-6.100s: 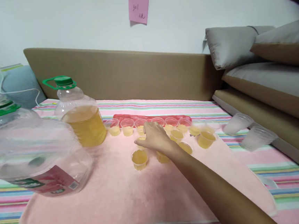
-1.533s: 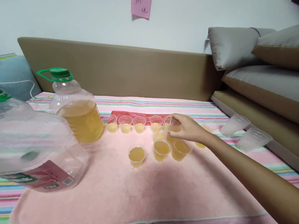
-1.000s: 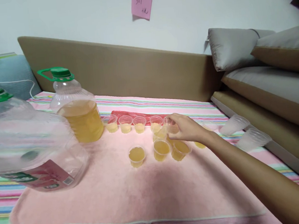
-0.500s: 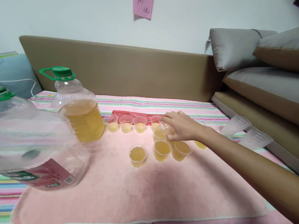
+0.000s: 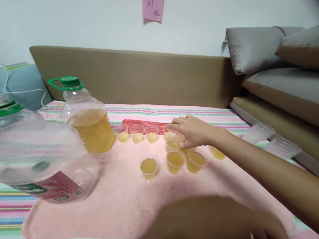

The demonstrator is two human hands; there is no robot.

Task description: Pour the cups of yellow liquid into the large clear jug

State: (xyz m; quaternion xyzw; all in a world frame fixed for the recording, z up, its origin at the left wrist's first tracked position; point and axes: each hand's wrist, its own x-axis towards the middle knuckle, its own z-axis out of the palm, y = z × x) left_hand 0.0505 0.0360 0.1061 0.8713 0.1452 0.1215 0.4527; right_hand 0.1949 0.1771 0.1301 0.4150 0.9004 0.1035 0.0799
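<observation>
My right hand (image 5: pixel 190 131) is closed around a clear plastic cup (image 5: pixel 176 136), tilted over the group of small cups. Just below it stand a full-looking cup of yellow liquid (image 5: pixel 176 162) and another beside it (image 5: pixel 196 162). A further filled cup (image 5: pixel 149 168) stands apart to the left. Behind are several cups with a little liquid, such as this cup (image 5: pixel 137 135). Low in front, a large blurred shape looks like my left hand (image 5: pixel 218 222) and forearm; its fingers are smeared and I cannot tell what they hold.
A big jug of yellow liquid (image 5: pixel 90 131) with a green cap stands left, behind an open clear jug (image 5: pixel 37 156). Red plastic wrapping (image 5: pixel 146 126) lies behind the cups. Stacked empty cups (image 5: pixel 282 148) lie at right beside piled cushions (image 5: pixel 293 85). Everything rests on a pink cloth (image 5: pixel 87 218).
The blurred brown shape has come into view at the bottom. My right hand keeps its grip on the tilted cup over the group. The view has shifted slightly.
</observation>
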